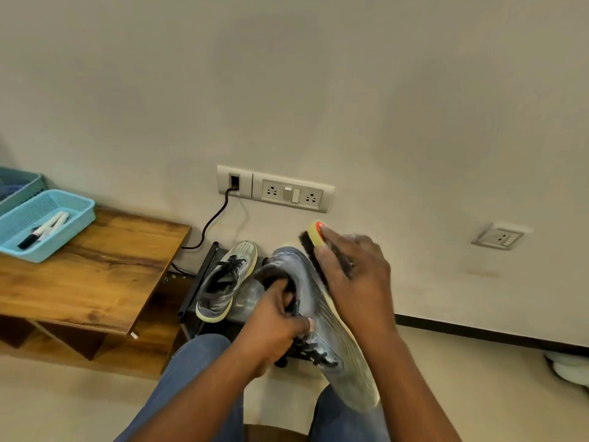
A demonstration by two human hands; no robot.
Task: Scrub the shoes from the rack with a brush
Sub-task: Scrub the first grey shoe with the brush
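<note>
My left hand (274, 320) grips a grey sneaker (325, 333) by its opening, fingers curled inside near the heel, holding it tilted on its side above my knees. My right hand (353, 275) holds a brush (314, 240) with a yellow back, a red end and dark bristles. The bristles press against the sneaker's side near the heel and sole edge. A second grey sneaker (224, 282) with black laces and a pale yellow sole sits on the black shoe rack (197, 282) by the wall.
A wooden bench (95, 275) stands on the left with a light blue basket (47, 224) holding markers. A black cable (212, 221) runs from the wall socket plate (275, 189) down behind the rack. White footwear (570, 366) lies on the floor at far right.
</note>
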